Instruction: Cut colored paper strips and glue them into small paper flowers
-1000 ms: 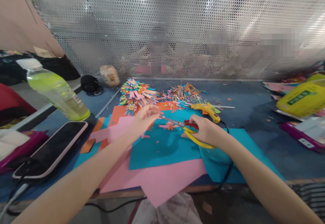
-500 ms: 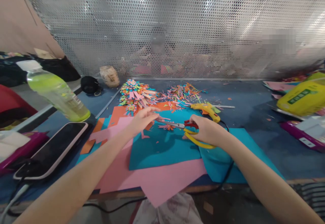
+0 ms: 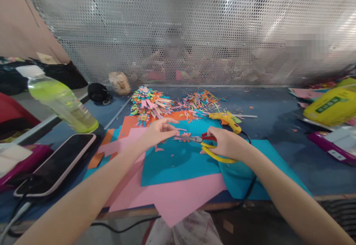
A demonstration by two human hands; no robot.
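Note:
My right hand [image 3: 226,143] grips scissors [image 3: 204,143] with yellow and red handles, blades pointing left over a teal paper sheet [image 3: 180,159]. My left hand [image 3: 160,131] pinches a small pink paper piece [image 3: 182,129] near the blade tips. A small pink and orange paper flower [image 3: 182,136] lies under the blades. Pink sheets [image 3: 172,197] overlap the teal one at the table's front edge.
A pile of coloured paper flowers and strips [image 3: 151,102] lies behind the hands, beside a yellow glue gun [image 3: 225,119]. A green drink bottle [image 3: 59,100] and a phone [image 3: 55,163] sit at the left. A yellow pack [image 3: 330,106] lies right. A perforated metal screen [image 3: 194,30] closes the back.
The scissors' blades have swung lower and closer to my left hand, which shifted slightly right with the pink piece.

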